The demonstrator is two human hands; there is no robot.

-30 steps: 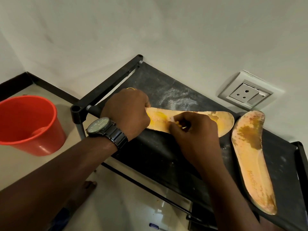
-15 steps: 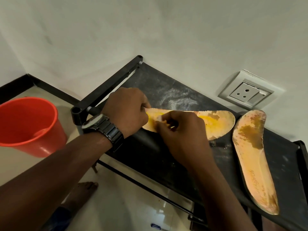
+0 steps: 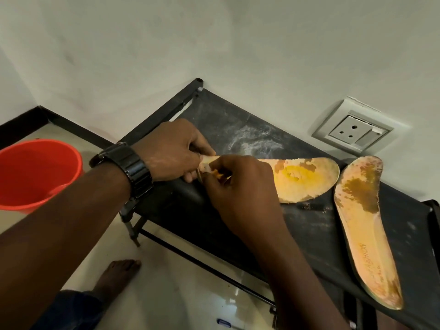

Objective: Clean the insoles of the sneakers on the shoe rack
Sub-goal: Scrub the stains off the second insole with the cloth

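Note:
Two stained orange-yellow insoles lie on the black top of the shoe rack [image 3: 309,229]. The left insole [image 3: 300,179] lies across the rack, its toe end showing a bright yellow patch. My left hand [image 3: 171,151], with a black wristwatch, grips this insole's heel end. My right hand [image 3: 238,182] is closed at the same heel end, fingertips pinched on a small orange piece that is mostly hidden; I cannot tell what it is. The second insole [image 3: 364,232] lies untouched at the right, with brown stains near its toe.
A red bucket [image 3: 35,172] stands on the tiled floor to the left of the rack. A white wall socket [image 3: 352,132] sits on the wall behind the rack. My bare foot [image 3: 116,275] is on the floor below. Crumbs [image 3: 309,207] lie on the rack by the left insole.
My right hand has slid left along the insole from its middle to the heel end, uncovering the yellow toe patch. My left hand has stayed on the heel.

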